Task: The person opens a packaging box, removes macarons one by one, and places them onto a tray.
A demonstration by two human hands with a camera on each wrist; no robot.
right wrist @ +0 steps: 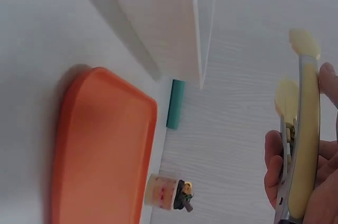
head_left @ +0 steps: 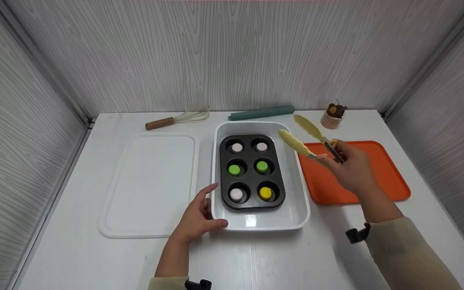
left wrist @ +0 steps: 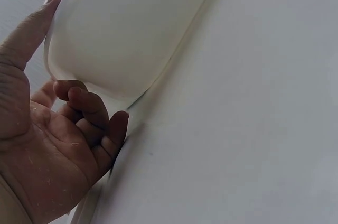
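A white rectangular tub (head_left: 256, 221) stands mid-table with a dark muffin tin (head_left: 252, 204) inside it. Each cup of the tin holds a small round piece: white ones (head_left: 236, 195), green ones (head_left: 262, 166) and a yellow one (head_left: 265, 193). My left hand (head_left: 195, 215) grips the tub's near left corner, thumb on the front rim and index finger along the left side. Yellow-tipped tongs (head_left: 296, 143) are held in my right hand (head_left: 351, 167), above the tub's right edge and an orange tray. The tongs' tips stand apart with nothing between them.
The orange tray (head_left: 391, 181) lies right of the tub, a white lid-like board (head_left: 147, 185) left of it. Along the back are a whisk (head_left: 175, 119), a green rolling pin (head_left: 261, 113) and a small potted plant (head_left: 332, 117). Walls (head_left: 232, 56) enclose the table's back and sides.
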